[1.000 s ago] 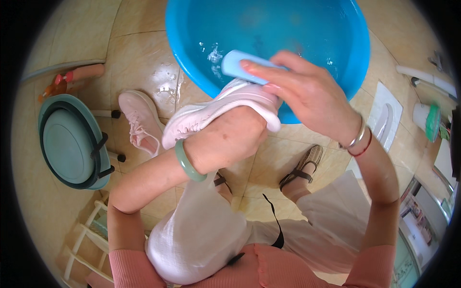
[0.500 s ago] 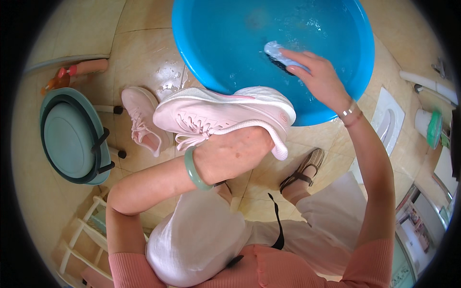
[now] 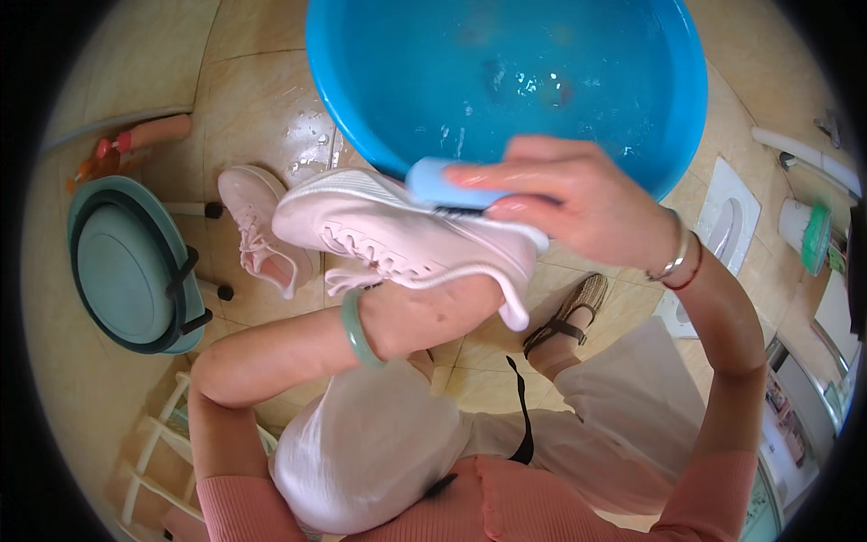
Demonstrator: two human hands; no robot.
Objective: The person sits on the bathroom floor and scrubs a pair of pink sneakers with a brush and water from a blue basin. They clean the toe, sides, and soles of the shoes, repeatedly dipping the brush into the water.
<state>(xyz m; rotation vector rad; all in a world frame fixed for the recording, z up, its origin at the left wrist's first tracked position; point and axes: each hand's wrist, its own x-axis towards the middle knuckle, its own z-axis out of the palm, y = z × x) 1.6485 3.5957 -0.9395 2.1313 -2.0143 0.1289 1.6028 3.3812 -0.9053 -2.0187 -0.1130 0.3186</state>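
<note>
My left hand (image 3: 442,312) is pushed into the opening of a pale pink sneaker (image 3: 388,235) and holds it up on its side, white sole toward the tub. The fingers are hidden inside the shoe. My right hand (image 3: 578,194) is closed round a light blue scrub brush (image 3: 432,183). Its dark bristles press against the sole's edge near the middle of the shoe. Just beyond the sneaker stands a big blue tub (image 3: 348,113) of water. The matching pink sneaker (image 3: 256,217) lies on the tiles left of the held one.
Upright at the left leans a folded grey-green basin (image 3: 126,262) with dark rim and legs. Behind it is an orange-pink bottle (image 3: 153,134). A white rack (image 3: 149,452) stands lower left. A white container with a green lid (image 3: 817,239) is at the right. Wet tiles shine beside the tub.
My right hand has lifted the brush out of the tub and brought it left and nearer, onto the sneaker's sole. The held sneaker has shifted slightly left and tilted.
</note>
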